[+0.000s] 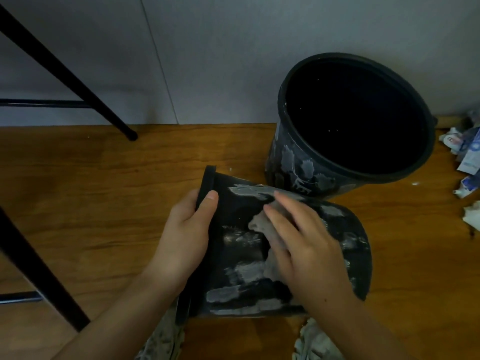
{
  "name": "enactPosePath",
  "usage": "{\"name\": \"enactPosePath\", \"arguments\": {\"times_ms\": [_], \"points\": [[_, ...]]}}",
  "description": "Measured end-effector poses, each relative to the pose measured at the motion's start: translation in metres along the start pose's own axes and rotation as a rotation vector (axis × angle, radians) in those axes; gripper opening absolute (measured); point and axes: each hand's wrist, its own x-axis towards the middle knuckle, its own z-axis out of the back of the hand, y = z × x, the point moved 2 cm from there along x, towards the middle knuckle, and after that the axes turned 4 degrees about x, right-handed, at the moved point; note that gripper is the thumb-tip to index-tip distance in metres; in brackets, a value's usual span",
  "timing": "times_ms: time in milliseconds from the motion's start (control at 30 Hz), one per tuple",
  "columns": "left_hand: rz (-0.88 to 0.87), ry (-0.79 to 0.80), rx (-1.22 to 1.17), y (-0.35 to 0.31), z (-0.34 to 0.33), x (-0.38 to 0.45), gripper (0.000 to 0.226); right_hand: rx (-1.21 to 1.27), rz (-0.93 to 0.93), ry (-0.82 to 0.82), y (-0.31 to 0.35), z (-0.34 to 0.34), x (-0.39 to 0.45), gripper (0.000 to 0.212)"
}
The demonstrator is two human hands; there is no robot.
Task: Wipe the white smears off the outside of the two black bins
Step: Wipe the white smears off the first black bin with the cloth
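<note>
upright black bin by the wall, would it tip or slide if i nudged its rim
The upright round black plastic bin looks empty, so probably light. It narrows toward its base, so a rim push may well tip it. On the smooth wooden floor a low push would likelier slide it.

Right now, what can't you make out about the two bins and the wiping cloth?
Head view only:
- Cloth: mostly hidden under the right hand.
- Lying bin: underside faces away; the left hand covers part of its rim.
- Upright bin: far side hidden behind itself, interior too dark.
- Litter: cut off by the right edge.
</note>
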Motion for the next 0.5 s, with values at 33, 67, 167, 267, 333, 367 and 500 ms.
{"name": "enactPosePath", "arguments": {"times_ms": [33,67,167,267,333,367,500], "points": [[0.0,-0.001,0.0,-0.001,0.0,0.0,0.025,-0.008,-0.014,0.003,0.003,-0.001,0.006,0.037],[0.003,0.001,0.0,-0.002,0.0,0.0,0.026,-0.005,0.022,0.026,0.011,-0.003,0.012,0.037],[-0.019,0.008,0.024,-0.003,0.0,0.001,0.028,0.029,0.238,0.136,0.035,-0.014,0.006,0.032],[-0.015,-0.009,0.025,-0.001,0.0,0.001,0.028,0.078,0.197,0.115,0.02,-0.009,-0.012,0.031],[0.007,-0.019,0.015,-0.001,-0.001,0.002,0.027,0.034,0.073,0.027,0.005,-0.002,-0.016,0.032],[0.016,-0.023,0.014,-0.001,-0.001,0.002,0.027,0.01,0.04,-0.009,0.003,0.0,-0.013,0.032],[0.003,-0.032,0.002,-0.004,-0.002,0.002,0.029,0.018,0.166,0.027,0.029,-0.013,0.005,0.029]]}}
